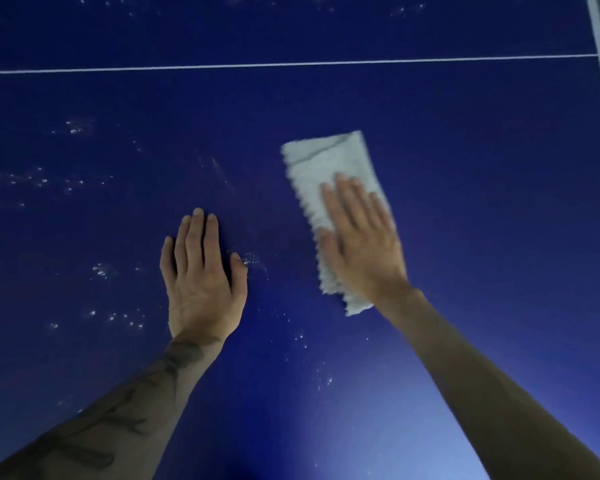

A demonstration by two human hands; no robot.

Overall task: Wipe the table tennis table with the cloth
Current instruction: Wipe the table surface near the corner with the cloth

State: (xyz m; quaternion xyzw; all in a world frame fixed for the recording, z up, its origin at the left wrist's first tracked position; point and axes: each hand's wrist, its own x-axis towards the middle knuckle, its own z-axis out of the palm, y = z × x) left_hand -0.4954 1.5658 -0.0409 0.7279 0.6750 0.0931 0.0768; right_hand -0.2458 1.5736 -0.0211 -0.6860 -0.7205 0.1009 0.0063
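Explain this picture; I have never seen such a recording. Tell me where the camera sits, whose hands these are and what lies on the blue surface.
There is no machine here: a person wears a camera on the head, so the one picture looks down at their own hands. The surface is a blue table tennis table, crossed by a thin white line. The left hand rests flat on the bare table. The right hand presses flat on a folded pale cloth; nothing is gripped. Many whitish specks dot the left side.
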